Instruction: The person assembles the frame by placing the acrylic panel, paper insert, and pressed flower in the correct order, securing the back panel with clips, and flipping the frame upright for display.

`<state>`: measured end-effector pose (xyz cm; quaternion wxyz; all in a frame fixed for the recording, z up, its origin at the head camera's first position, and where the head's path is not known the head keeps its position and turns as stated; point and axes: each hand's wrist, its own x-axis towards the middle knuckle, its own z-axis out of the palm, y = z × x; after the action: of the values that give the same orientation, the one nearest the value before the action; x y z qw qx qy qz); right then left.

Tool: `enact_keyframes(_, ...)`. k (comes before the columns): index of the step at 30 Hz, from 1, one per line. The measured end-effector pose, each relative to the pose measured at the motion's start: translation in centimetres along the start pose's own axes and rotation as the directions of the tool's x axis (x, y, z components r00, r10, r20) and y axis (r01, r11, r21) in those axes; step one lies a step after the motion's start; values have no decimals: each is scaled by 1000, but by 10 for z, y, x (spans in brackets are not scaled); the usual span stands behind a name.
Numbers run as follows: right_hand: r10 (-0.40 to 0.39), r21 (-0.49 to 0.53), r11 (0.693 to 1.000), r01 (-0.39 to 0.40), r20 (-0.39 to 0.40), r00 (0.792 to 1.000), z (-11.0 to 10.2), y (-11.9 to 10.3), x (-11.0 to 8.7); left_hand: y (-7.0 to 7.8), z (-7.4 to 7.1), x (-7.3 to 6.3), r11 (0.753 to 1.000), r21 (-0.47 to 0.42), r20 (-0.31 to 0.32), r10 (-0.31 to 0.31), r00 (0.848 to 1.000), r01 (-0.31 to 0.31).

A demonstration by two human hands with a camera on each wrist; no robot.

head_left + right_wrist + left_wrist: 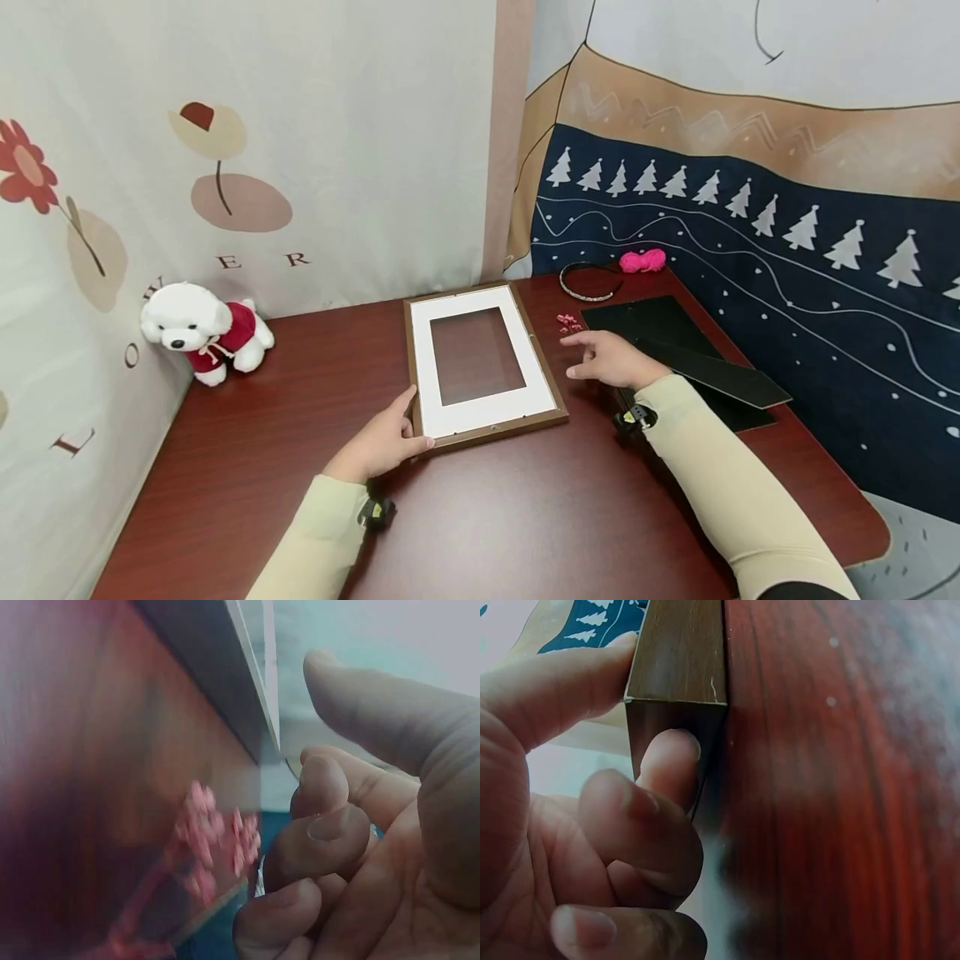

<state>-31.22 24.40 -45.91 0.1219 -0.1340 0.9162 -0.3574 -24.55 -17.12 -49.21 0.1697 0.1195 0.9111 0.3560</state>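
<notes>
Okay, left hand gripping brown rectangular wood-grain frame near 8 o'clock, right hand apart, relaxed, 3 o'clock.

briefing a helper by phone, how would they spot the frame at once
Near the middle of the dark red table, the left hand touches a corner of the frame. Unlike the black boards to its right, it has a brown border and white mat around a rectangular opening.

The frame is brown, its mat white.
</notes>
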Motion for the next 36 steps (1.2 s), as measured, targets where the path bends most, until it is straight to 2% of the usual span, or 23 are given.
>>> enact_keyframes(5,17,-49,999,-18,-23,1000,-15,12,-2,-2,1,-1,1000,-3,6,-1,1000,1)
enact_keyframes(11,53,-69,996,-55,-28,998,-22,25,-12,-3,1,-2,1000,-17,-2,-3,1000,3)
enact_keyframes(15,63,-89,994,-64,-10,998,-24,32,-23,-4,1,-2,1000,-24,3,-4,1000,4)
enact_keyframes(23,113,-128,986,-103,77,991,-22,43,-47,-5,0,1,1000,-9,8,20,1000,-20)
enact_keyframes(31,55,-199,979,-37,84,995,-20,40,-67,-5,0,1,1000,-17,7,15,1000,-15)
enact_keyframes(36,67,-217,975,-51,64,996,-16,38,-74,-4,0,1,1000,-16,7,18,1000,-18)
